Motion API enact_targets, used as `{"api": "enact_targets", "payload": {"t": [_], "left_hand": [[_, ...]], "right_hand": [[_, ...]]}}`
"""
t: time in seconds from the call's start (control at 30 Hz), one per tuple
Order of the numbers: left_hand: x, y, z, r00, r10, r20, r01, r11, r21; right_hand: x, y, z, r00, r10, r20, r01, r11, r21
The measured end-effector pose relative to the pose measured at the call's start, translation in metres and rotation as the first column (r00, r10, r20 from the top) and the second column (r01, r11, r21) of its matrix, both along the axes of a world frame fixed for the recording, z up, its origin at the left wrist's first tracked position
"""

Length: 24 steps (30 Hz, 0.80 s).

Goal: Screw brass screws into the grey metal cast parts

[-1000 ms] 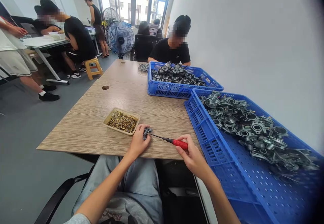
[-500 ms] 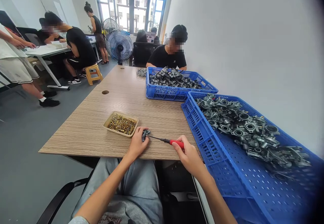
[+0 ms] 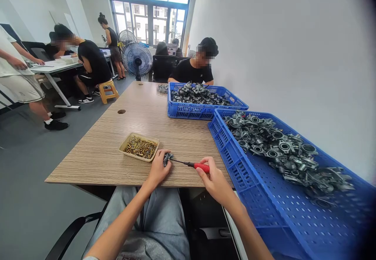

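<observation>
My left hand (image 3: pixel 160 168) is closed on a small grey metal part (image 3: pixel 168 157), pressing it against the wooden table (image 3: pixel 102 150); its shape is mostly covered by my fingers. In my right hand (image 3: pixel 216 179) is a screwdriver (image 3: pixel 201 167) with a red handle and a dark shaft. The shaft points left and its tip meets the metal part; exactly where it touches is too small to tell. Just beyond my left hand sits a beige tray (image 3: pixel 121 149) holding many brass-coloured screws (image 3: pixel 139 146).
At my right stands a blue crate (image 3: pixel 249 189) with a heap of metal castings (image 3: pixel 273 146). A second blue crate (image 3: pixel 190 112) of castings lies farther back, before a seated co-worker (image 3: pixel 192 70). A fan (image 3: pixel 137 60) stands beyond the table.
The view has tilted up slightly. Both hands keep their holds, and the screwdriver stays against the metal part, with little visible movement.
</observation>
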<state>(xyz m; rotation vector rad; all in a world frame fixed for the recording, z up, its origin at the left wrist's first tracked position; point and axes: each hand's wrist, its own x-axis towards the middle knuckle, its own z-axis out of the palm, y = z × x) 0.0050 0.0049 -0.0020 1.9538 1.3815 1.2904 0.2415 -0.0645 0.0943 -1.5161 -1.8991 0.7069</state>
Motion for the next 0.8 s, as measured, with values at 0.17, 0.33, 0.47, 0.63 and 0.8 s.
{"api": "enact_targets", "payload": {"t": [0.17,0.33,0.47,0.63,0.8], "left_hand": [[0.000,0.000,0.000,1.000,0.000,-0.002,0.000,1.000,0.004],[0.000,0.000,-0.001,1.000,-0.004,-0.001,0.004,1.000,0.011],[0.001,0.000,0.000,1.000,0.002,0.002,-0.002,1.000,0.027],[0.001,-0.001,-0.003,0.998,-0.018,0.057,0.018,1.000,-0.001],[-0.001,0.001,-0.011,0.988,-0.084,0.130,0.090,0.995,-0.043]], "right_hand": [[-0.001,-0.001,0.001,0.999,0.035,-0.012,-0.035,0.999,0.013],[0.002,0.003,-0.006,0.996,-0.066,0.062,0.066,0.998,0.008],[0.002,0.004,-0.009,0.995,-0.080,0.062,0.080,0.997,0.002],[0.000,0.003,-0.010,0.997,-0.074,0.034,0.073,0.997,0.031],[0.001,0.005,-0.010,0.996,-0.082,-0.030,0.085,0.993,0.086]]}}
